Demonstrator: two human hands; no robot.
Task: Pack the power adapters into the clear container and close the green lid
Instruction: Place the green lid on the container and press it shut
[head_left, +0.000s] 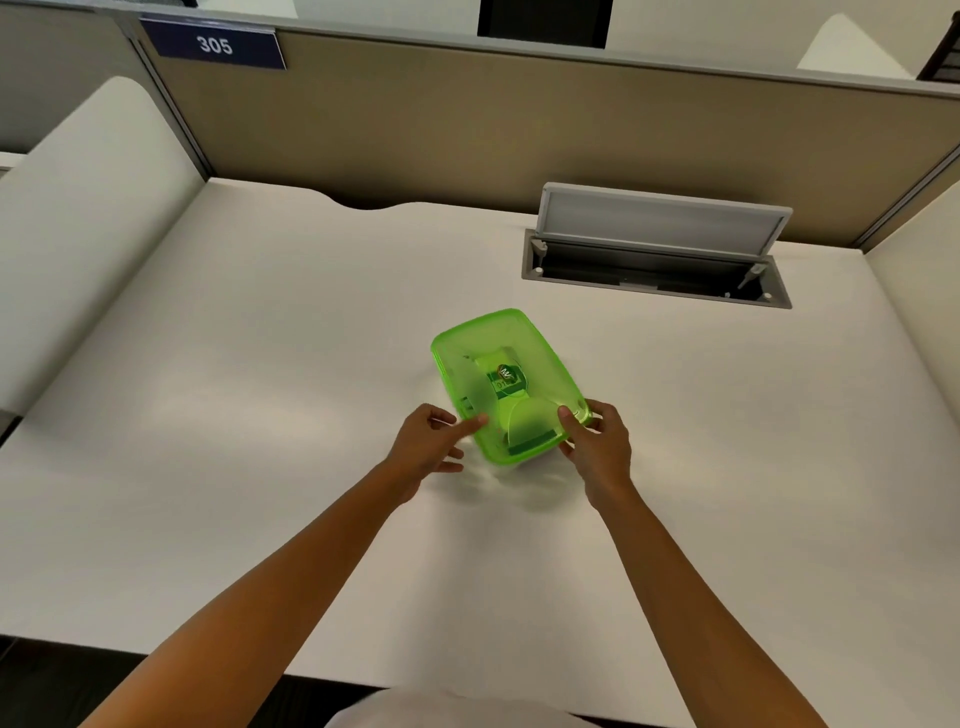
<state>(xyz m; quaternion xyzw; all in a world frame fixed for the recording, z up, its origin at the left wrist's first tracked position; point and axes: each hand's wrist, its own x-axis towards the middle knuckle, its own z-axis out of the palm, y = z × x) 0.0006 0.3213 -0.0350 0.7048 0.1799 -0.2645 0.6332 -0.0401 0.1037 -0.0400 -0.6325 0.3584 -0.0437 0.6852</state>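
Two hands work the near end of the green lid (506, 382), which sits on the clear container (475, 439) near the middle of the white table (260, 389). Our left hand (426, 447) rests at the near-left corner, fingers (470, 423) loosely extended and released, index touching the lid edge, probably to steady it. Our right hand (597, 441) pinches the near-right corner, thumb on top and fingers (597, 423) curled under the rim, apparently pressing it to seat. Pale shapes show through the lid; we judge these to be the power adapters (524, 421), already inside. Motion blur hides whether the lid is fully snapped. Far right, a cable hatch (654, 249) stands open, well apart.
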